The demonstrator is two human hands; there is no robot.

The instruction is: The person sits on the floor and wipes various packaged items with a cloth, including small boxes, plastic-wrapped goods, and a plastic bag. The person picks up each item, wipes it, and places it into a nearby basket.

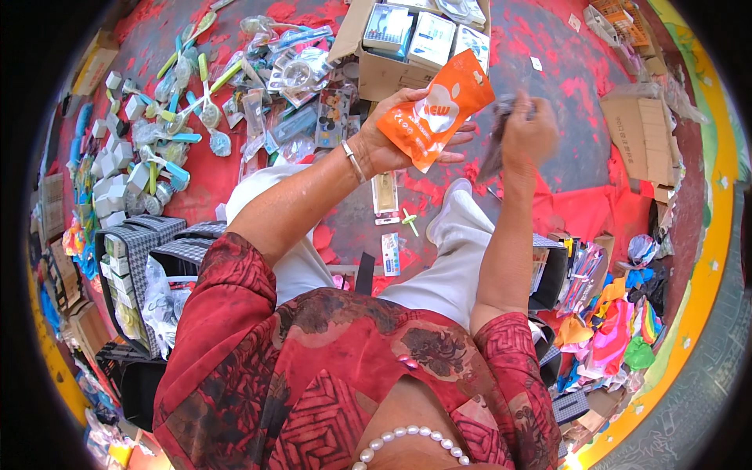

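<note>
My left hand (376, 145) holds up an orange foil pouch (407, 129) with a white print and a hang hole at its top corner. The pouch lies across the palm, thumb at its left edge and fingertips showing past its right side. Just right of it, my right hand (533, 137) is closed and smeared by motion. From that fist hangs a dark, limp thing (493, 149), too blurred to name. Between my legs, below the pouch, are a flat boxed item (385, 194), a small green cross-shaped piece (410, 222) and a white package (390, 254).
An open carton (403, 74) of small boxes stands ahead. Brushes (210, 117) and packaged goods lie ahead left, beside many small white boxes (117, 160). Checked bins (129, 243) flank me at left. A carton (638, 137) and colourful bags (611, 329) are at right.
</note>
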